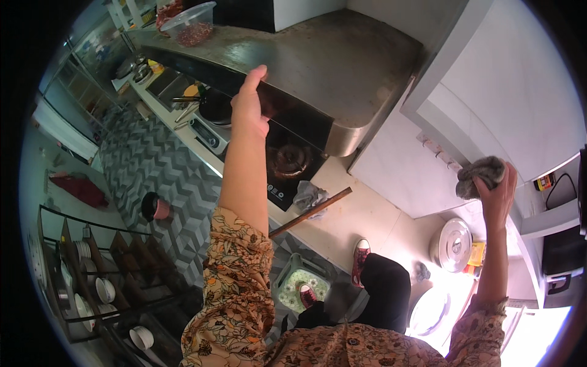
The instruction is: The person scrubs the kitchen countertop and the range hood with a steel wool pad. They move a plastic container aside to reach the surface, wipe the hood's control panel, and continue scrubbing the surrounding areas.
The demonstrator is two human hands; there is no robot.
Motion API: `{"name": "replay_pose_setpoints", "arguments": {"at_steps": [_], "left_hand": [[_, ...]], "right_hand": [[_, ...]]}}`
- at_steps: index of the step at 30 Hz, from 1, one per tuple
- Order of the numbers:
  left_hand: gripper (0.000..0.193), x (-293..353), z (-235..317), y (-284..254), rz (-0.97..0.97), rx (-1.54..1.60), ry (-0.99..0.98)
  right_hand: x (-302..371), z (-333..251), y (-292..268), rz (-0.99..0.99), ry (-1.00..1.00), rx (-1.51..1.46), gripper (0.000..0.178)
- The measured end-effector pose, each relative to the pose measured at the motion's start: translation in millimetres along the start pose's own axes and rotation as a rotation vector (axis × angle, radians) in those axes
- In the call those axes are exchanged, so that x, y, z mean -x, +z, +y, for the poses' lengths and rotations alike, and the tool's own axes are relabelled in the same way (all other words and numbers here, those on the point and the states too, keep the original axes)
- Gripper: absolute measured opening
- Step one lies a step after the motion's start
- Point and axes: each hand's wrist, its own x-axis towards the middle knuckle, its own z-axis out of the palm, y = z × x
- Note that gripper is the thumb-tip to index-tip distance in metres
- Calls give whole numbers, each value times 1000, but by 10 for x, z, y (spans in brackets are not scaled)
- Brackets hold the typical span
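My left hand (pixel 249 107) is closed on the front edge of the metal range hood (pixel 330 58), its fingers partly hidden. Raised on the right, my right hand (pixel 498 196) grips a bunched grey cloth (pixel 479 177) beside the pale frame of an upper cabinet (pixel 422 101). Below the hood is a black gas stove (pixel 288 162) with a dark wok (pixel 215 107) on its far burner. A crumpled grey rag (pixel 310 197) and a brown wooden stick (pixel 318 211) are near the stove's close end.
One shoe (pixel 361 260) stands on the pale countertop (pixel 379 202), the other on a stool (pixel 284 284) with a green floral top. A lidded metal pot (pixel 451 244) is at right. Atop the hood sits a clear plastic bowl (pixel 194 27). A dish rack (pixel 79 263) stands lower left.
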Motion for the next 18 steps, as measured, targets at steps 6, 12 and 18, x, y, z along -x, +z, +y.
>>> {"name": "replay_pose_setpoints", "arguments": {"at_steps": [6,12,18], "left_hand": [[38,-177,-20,-155,-18,-31,19],[34,7,-23,4,-62,42,52],[35,-99,-48,-102,4,-50,138]], "right_hand": [[-91,89,120,-108,23,-150,44],[15,133,172,-147,131,-168,34],[60,178,218,-146,121,-93,34]]}}
